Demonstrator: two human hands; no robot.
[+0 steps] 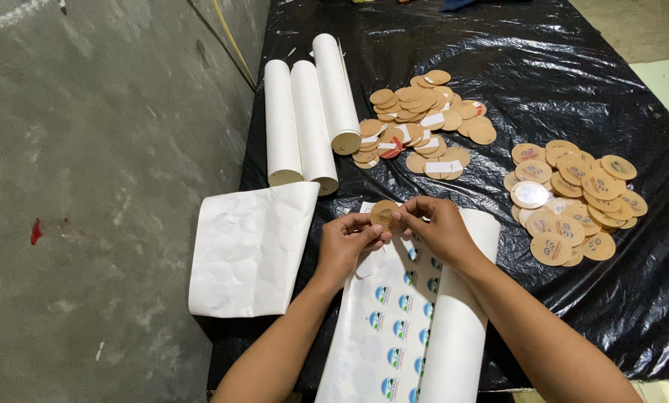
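Observation:
My left hand (347, 242) and my right hand (437, 225) meet over a white sticker sheet (394, 328) and together pinch a small round tan disc (384, 213). The disc is held upright between the fingertips of both hands. The sheet below carries rows of small round blue and green stickers, with blank circles where some are gone. Its right edge curls up into a roll.
Three white rolled tubes (310, 119) lie at the back. A pile of plain tan discs (422, 123) sits behind the hands, and a pile of stickered discs (573, 198) lies to the right. A used white backing sheet (249, 250) hangs over the black plastic cover (558, 75) onto grey floor (88, 186).

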